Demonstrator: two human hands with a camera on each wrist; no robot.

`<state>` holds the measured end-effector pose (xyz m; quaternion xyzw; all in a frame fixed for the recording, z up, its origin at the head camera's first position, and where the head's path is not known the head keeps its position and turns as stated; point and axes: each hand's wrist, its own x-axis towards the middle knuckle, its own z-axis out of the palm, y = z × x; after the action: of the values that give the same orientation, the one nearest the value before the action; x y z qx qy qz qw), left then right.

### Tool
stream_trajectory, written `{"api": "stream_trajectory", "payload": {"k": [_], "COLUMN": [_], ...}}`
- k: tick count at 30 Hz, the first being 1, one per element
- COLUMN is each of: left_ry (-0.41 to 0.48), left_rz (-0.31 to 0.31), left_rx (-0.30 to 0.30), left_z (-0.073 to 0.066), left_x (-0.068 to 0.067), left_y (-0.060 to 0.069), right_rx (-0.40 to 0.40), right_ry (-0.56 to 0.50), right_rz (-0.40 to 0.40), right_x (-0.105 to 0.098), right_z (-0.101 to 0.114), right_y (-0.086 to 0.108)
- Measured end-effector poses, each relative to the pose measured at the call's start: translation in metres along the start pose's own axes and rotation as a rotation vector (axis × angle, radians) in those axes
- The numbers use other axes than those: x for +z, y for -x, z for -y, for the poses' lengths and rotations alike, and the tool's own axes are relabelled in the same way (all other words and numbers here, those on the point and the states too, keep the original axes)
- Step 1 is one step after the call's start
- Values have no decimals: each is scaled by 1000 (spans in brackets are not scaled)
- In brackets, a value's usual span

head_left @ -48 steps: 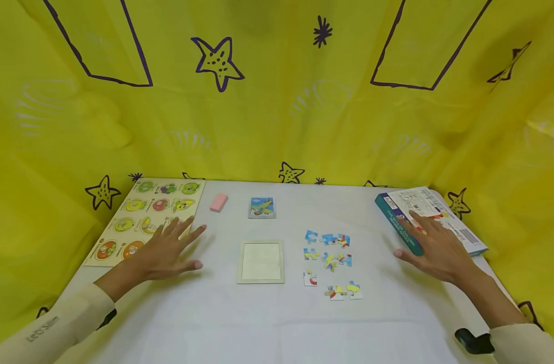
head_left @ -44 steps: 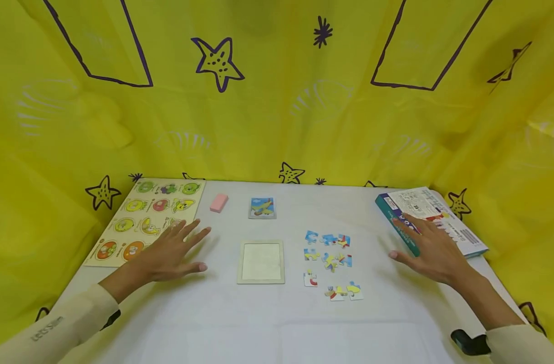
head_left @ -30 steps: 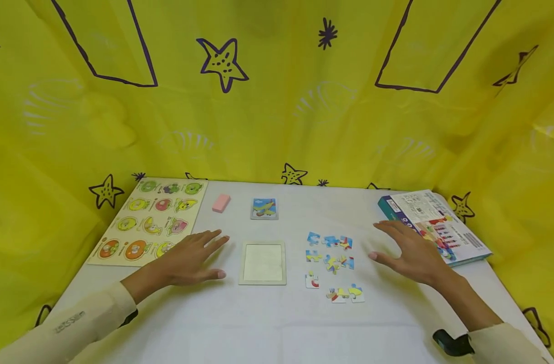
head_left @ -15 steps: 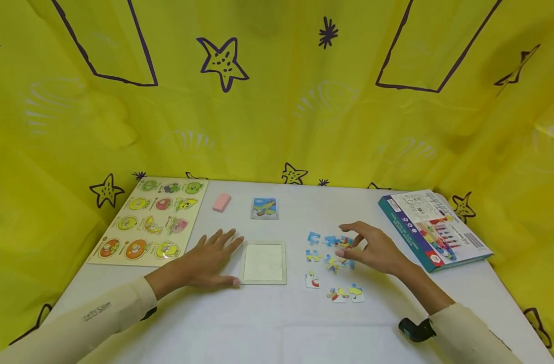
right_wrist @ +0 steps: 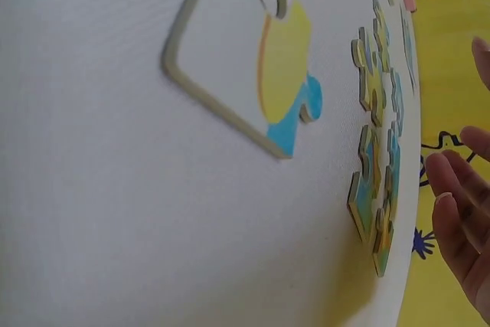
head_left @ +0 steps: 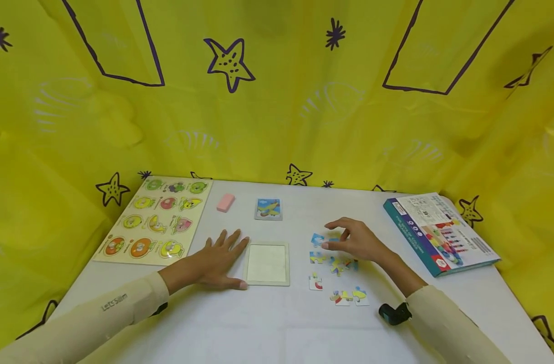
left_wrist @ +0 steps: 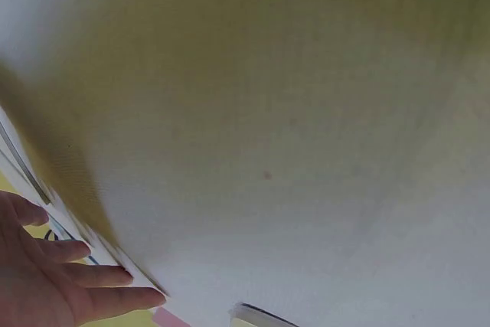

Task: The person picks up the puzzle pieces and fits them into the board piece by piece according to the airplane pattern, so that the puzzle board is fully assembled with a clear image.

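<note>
The left hand [head_left: 214,265], fingers spread, lies beside the frame [head_left: 287,264], well placed to steady it. Pieces [head_left: 338,266] lie right of that; over their top row, the right hand [head_left: 358,242], thumb and fingers apart, should pinch one by its edges.

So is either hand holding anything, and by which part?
Nothing held. The right hand is over the jigsaw pieces, fingers apart with nothing between them; the left hand is spread at the puzzle tray's left edge, contact unclear.
</note>
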<state>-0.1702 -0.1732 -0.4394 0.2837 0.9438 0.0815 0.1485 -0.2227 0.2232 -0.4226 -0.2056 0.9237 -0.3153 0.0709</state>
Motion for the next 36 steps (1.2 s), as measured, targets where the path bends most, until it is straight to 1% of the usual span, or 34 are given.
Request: {"api": "stream_trajectory", "payload": {"k": [5, 8, 13, 19, 22, 25, 28, 31, 34, 36], "left_ry": [3, 16, 17, 41, 46, 48, 56, 65, 74, 79], "left_rz": [18, 22, 29, 37, 47, 54, 53, 51, 51, 54], "left_rx": [-3, 1, -8, -16, -18, -21, -22, -26, -28, -30], "left_z": [1, 0, -1, -1, -1, -1, -2, -2, -3, -3], "left_x": [0, 0, 0, -2, -3, -4, -5, -6, -6, -6], "left_y": [-2, -3, -3, -3, -4, -5, -5, -6, -5, -5], "right_rx": [54, 64, 83, 90, 89, 86, 94, 124, 148, 146], "right_ry": [36, 91, 147, 191, 184, 159, 120, 89, 83, 89], "right_rz": [44, 57, 58, 42, 30, 38, 62, 94, 126, 145], "right_x": [5, 8, 14, 20, 21, 21, 21, 21, 22, 22], "right_z": [0, -3, -4, 1, 3, 5, 8, 10, 11, 11], "right_y": [-11, -16, -20, -23, -24, -24, -25, -27, -29, -31]}}
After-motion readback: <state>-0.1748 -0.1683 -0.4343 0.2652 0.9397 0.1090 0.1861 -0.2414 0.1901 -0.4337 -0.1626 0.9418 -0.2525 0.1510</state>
